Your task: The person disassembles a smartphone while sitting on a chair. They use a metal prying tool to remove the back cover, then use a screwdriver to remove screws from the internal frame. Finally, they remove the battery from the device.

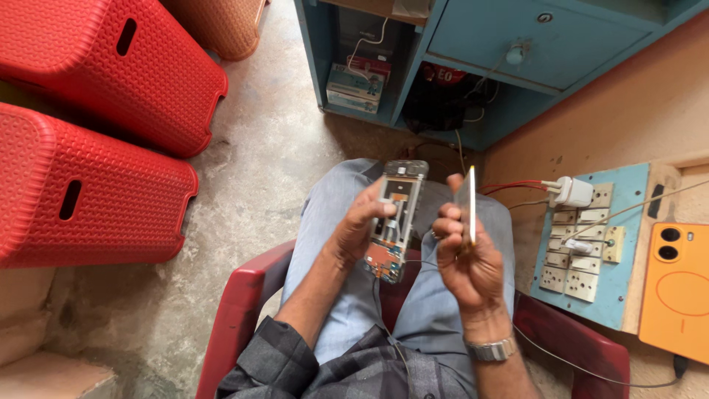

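Observation:
My left hand (pixel 358 230) grips an opened phone body (pixel 396 218) over my lap, with its frame, cables and a circuit board at the lower end showing. My right hand (pixel 461 255) holds a thin flat panel (pixel 470 205) edge-on and upright, just right of the phone body and apart from it. A metal watch (pixel 491 349) sits on my right wrist. I am seated on a dark red plastic chair (pixel 244 310), in grey trousers and a checked shirt.
Two red plastic stools (pixel 96 133) lie on the concrete floor at left. A blue cabinet (pixel 509 52) stands ahead with boxes inside. At right, a switch and socket board (pixel 587 251) with a white charger (pixel 572 192), and an orange phone (pixel 676 284) plugged in.

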